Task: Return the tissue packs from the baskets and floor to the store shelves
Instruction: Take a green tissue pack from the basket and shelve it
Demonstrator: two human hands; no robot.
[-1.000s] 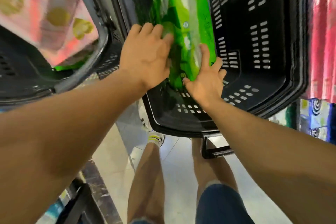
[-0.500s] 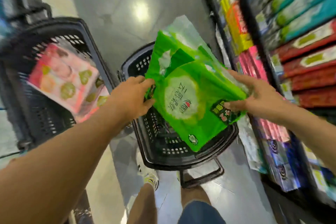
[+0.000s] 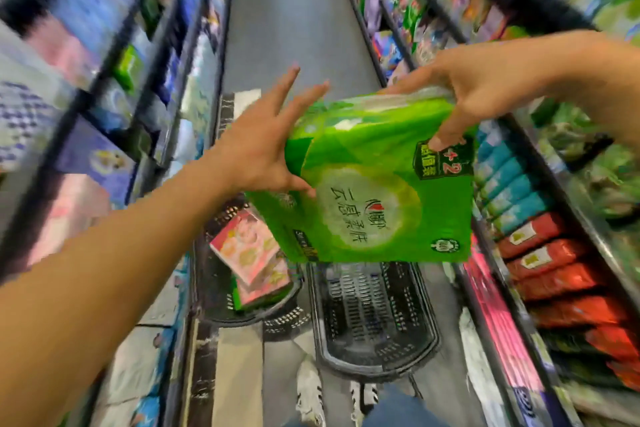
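Note:
A large green tissue pack (image 3: 374, 184) hangs in mid-air above the aisle, held between both hands. My right hand (image 3: 474, 87) grips its upper right corner, thumb on the front. My left hand (image 3: 266, 146) presses against the pack's left side with fingers spread and the thumb under its edge. Below, a black basket (image 3: 429, 340) on the floor looks empty. A second black basket (image 3: 214, 302) to its left holds pink tissue packs (image 3: 249, 250). The shelves (image 3: 554, 253) on the right carry red, blue and green packs.
Shelving (image 3: 104, 97) with blurred blue and purple goods lines the left side of the aisle. The grey floor (image 3: 294, 28) runs ahead between both rows. My legs and white shoes (image 3: 311, 392) stand just behind the baskets.
The green pack came up out of the right-hand basket to chest height. My view swung up from the baskets to the aisle. My left fingers spread open against the pack.

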